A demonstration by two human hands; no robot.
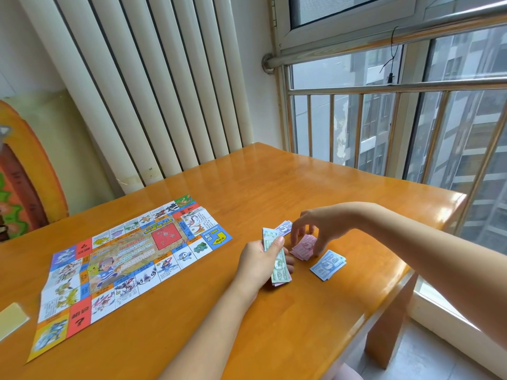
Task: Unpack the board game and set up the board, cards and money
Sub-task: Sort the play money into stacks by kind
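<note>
The paper game board [123,259] lies unfolded and flat on the left half of the wooden table [274,187]. My left hand [260,261] grips a stack of play money [278,266], greenish notes on top, thumb pressed across it. My right hand [312,229] reaches down over a pile of pink notes [304,249], fingertips touching it. A small pile of blue notes [327,265] lies to the right of the pink one. A few purple notes [284,228] peek out behind my right hand's fingers.
A pale yellowish flat object [12,319] lies at the table's left edge. A white ribbed radiator [142,91] stands behind the table. A railed window [397,119] is at the right, close to the table's right edge [428,259].
</note>
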